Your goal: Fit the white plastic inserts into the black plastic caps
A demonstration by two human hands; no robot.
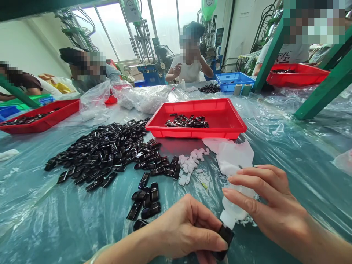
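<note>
My left hand [189, 231] pinches a small black glossy plastic piece [226, 236] near the bottom of the view, thumb on top. Above that piece, my right hand [275, 201] grips a white translucent squeeze bottle [233, 211], tipped so its narrow end points down at the piece. The nozzle's tip meets or nearly meets the piece; I cannot tell which. Several similar black pieces [150, 196] lie left of my left hand. Beyond my hands sits a heap of small white plastic parts [190, 161], with a white sheet [235, 157] beside it.
A big pile of black pieces [107, 152] spreads on the plastic-covered table [90, 220]. Behind it stands a red tray [195, 132] holding more. Other red trays stand left [41, 123] and right [299, 75]. Green posts [324, 88] rise at right. Several people sit around the table.
</note>
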